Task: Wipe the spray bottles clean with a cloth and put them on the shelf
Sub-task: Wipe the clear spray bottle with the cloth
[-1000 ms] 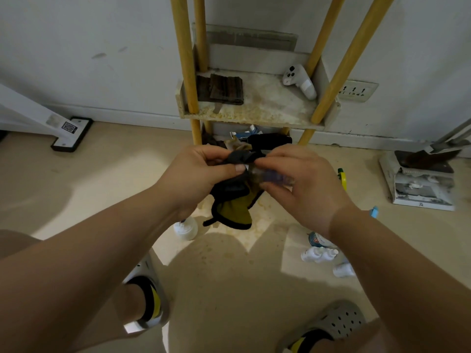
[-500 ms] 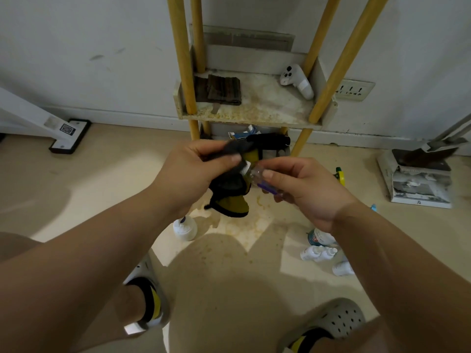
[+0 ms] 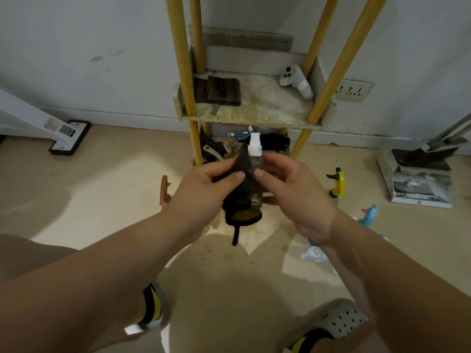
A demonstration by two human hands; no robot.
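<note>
Both hands meet at chest height. The left hand pinches a dark cloth against a small clear spray bottle, which the right hand grips by its body, white nozzle up. The bottle looks light, rigid and probably slick, so holding the body below the nozzle seems best; the cloth is soft and droops. Beyond the hands, the shelf has bare room between a folded brown cloth and a white controller, its yellow posts narrowing the way in.
</note>
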